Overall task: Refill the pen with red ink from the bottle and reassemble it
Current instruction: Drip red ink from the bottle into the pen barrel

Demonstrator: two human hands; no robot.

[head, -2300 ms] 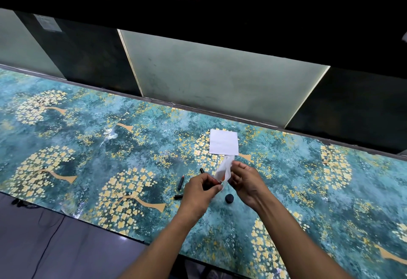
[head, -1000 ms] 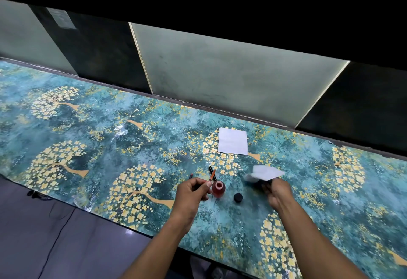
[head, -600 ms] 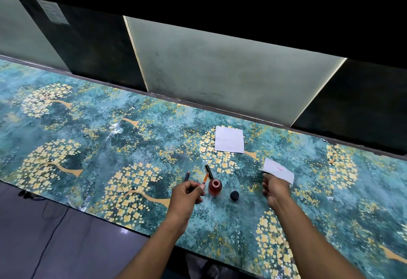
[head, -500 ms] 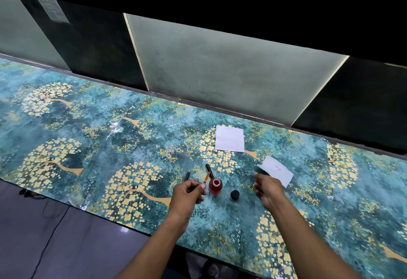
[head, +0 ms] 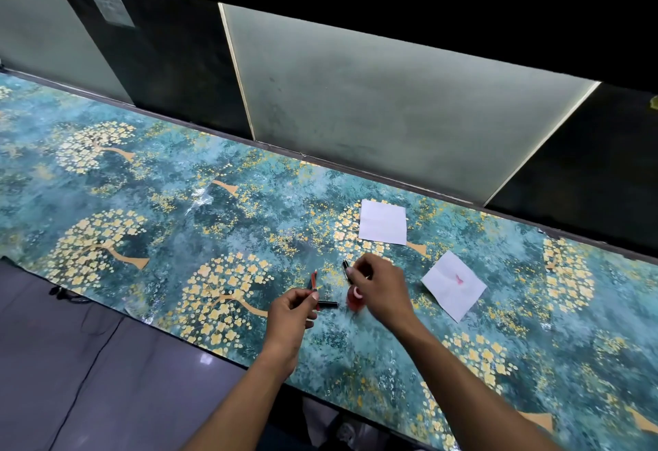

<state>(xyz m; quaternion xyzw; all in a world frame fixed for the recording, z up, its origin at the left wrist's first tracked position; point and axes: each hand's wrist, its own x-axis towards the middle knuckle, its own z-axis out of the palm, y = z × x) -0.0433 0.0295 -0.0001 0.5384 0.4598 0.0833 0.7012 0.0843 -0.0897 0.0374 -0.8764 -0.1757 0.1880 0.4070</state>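
My left hand [head: 290,310] is shut on a thin pen section [head: 314,281] with red ink in it, tip pointing away from me. Just right of it a short black pen part [head: 328,304] lies on the table. The open red ink bottle [head: 355,300] stands beside that, partly under my right hand [head: 382,288]. The right hand's curled fingertips are at a black pen barrel [head: 344,267] that lies behind the bottle; the motion blur hides whether they grip it. The bottle cap is hidden.
A white tissue [head: 454,285] with a red ink stain lies to the right of my hands. A clean white paper square [head: 382,226] lies farther back. The table's near edge [head: 228,358] runs close below my left hand, and a dark wall panel stands behind.
My right hand has put the stained tissue down on the right and moved left over the bottle to the black barrel. The left hand still holds the red section.
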